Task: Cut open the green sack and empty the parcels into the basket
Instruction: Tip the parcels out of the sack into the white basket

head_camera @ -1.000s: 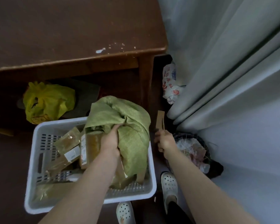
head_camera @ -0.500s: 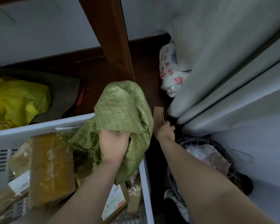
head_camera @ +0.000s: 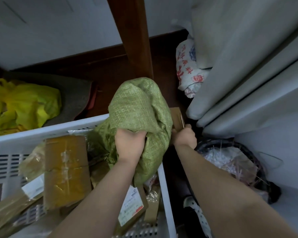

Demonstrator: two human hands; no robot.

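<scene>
Left hand [head_camera: 130, 143] is bunching the limp, light sack [head_camera: 141, 114] over the basket [head_camera: 41, 133]; right hand [head_camera: 184, 136] is gripping a cutter [head_camera: 178, 117].

Coarse woven green sack [head_camera: 141, 107] – matt; white basket [head_camera: 47, 133] smooth plastic; parcels [head_camera: 65, 170] glossy-taped brown cardboard.

The green sack [head_camera: 141, 114], bunched in the left hand [head_camera: 129, 143], has lifted higher above the basket [head_camera: 47, 129].
</scene>
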